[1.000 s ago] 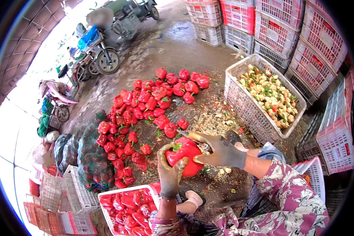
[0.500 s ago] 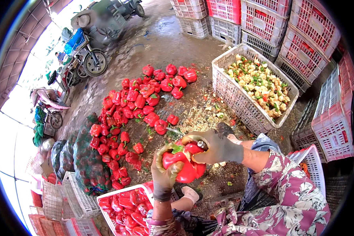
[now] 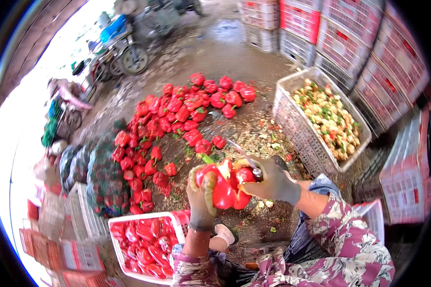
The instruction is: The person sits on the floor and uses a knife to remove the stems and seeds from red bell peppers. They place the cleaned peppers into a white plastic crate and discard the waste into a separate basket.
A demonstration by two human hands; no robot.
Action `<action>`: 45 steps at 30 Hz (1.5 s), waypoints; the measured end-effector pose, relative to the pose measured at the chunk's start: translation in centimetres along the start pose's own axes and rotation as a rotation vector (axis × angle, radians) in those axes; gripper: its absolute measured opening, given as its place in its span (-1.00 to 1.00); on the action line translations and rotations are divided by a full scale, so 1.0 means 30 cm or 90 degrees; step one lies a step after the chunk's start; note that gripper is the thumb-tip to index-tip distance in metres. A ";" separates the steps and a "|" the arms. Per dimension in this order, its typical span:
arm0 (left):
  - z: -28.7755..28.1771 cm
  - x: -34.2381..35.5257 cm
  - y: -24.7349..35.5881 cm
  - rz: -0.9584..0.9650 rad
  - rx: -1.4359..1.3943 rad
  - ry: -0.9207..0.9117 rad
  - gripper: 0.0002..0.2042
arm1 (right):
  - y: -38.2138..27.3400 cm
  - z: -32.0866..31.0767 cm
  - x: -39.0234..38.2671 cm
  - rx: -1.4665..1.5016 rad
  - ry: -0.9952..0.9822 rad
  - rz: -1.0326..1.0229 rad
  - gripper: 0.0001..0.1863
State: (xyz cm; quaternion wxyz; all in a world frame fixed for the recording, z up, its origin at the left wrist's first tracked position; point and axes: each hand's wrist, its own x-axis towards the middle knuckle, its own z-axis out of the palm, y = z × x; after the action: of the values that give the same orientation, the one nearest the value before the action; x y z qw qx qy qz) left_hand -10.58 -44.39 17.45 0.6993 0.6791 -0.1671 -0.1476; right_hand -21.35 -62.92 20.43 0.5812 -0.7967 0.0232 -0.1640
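A large red bell pepper (image 3: pixel 223 193) is held up in front of me, split open at the top with its pale core showing and a green stem on its left side. My gloved left hand (image 3: pixel 202 198) is closed around the pepper's left side. Gripped in my gloved right hand (image 3: pixel 273 182) is a small knife (image 3: pixel 243 152) with a thin, curved blade pointing up and away. The fingers of that hand also press against the pepper's right side. Most of the knife's handle is hidden by the glove.
A pile of red peppers (image 3: pixel 177 112) spreads on the wet floor ahead. At right stands a crate (image 3: pixel 299 138) of pale cores and green stems. A white crate (image 3: pixel 117 244) of opened peppers is at my left knee. Net sacks (image 3: pixel 107 172) lie left; stacked crates (image 3: pixel 345 33) rise behind.
The pepper has come further apart, showing more of its pale core. The knife blade now stands out clearly above it. The whole view has shifted slightly.
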 end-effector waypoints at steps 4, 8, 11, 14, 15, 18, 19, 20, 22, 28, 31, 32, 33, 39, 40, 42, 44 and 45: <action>-0.018 0.061 -0.046 -0.067 -0.263 0.177 -0.51 | 0.020 0.052 -0.018 0.068 0.037 -0.047 -0.58; -0.059 0.117 -0.067 -0.043 -0.444 0.342 -0.44 | -0.031 0.120 0.019 0.358 0.244 0.241 -0.62; -0.073 0.093 0.051 0.024 -0.530 0.371 -0.38 | 0.015 0.172 0.058 0.400 0.258 0.152 -0.67; -0.167 0.094 0.053 0.113 -0.381 0.454 -0.47 | -0.054 0.274 0.086 0.379 0.249 0.194 -0.68; -0.187 0.090 0.061 0.141 -0.309 0.485 -0.54 | -0.082 0.298 0.087 0.436 0.263 0.226 -0.64; -0.231 0.061 0.106 0.223 -0.002 0.552 -0.55 | -0.103 0.369 0.095 0.308 0.237 0.089 -0.62; -0.239 0.053 0.128 0.225 -0.025 0.555 -0.56 | -0.130 0.371 0.083 0.300 0.198 0.095 -0.62; -0.238 0.053 0.136 0.222 -0.038 0.564 -0.56 | -0.110 0.370 0.079 0.221 0.194 0.027 -0.62; -0.269 0.051 0.163 0.220 -0.054 0.585 -0.56 | -0.064 0.391 0.093 0.075 0.184 -0.108 -0.63; -0.450 0.074 0.067 0.158 -0.554 0.598 -0.55 | -0.197 0.500 0.091 -0.201 0.146 -0.376 -0.63; -0.495 0.072 0.048 0.184 -0.606 0.531 -0.52 | -0.236 0.534 0.090 -0.189 0.195 -0.410 -0.61; -0.513 0.062 0.052 0.188 -0.617 0.499 -0.50 | -0.250 0.544 0.083 -0.188 0.210 -0.412 -0.60; -0.534 0.055 0.057 0.214 -0.694 0.442 -0.48 | -0.257 0.557 0.076 -0.154 0.206 -0.398 -0.60; -0.830 -0.048 -0.013 0.329 -0.692 0.523 -0.43 | -0.291 0.581 0.068 0.110 0.267 -0.239 -0.62; -0.841 -0.072 -0.021 0.354 -0.680 0.526 -0.42 | -0.271 0.598 0.068 0.360 0.216 -0.059 -0.61; -0.836 -0.103 0.067 0.347 -0.700 0.568 -0.38 | -0.241 0.647 0.085 0.430 0.152 0.112 -0.61; -0.803 -0.101 0.112 0.370 -0.737 0.423 -0.29 | -0.172 0.715 0.080 0.357 0.121 0.099 -0.60; -0.807 -0.112 0.129 0.355 -0.783 0.363 -0.27 | -0.097 0.762 0.082 0.270 0.044 0.069 -0.59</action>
State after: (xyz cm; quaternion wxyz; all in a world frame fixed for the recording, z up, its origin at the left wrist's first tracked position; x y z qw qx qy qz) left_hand -3.18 -21.02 20.68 0.9821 0.1080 -0.0325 0.1511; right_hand -12.90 -41.55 17.54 0.7425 -0.6483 0.0510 -0.1607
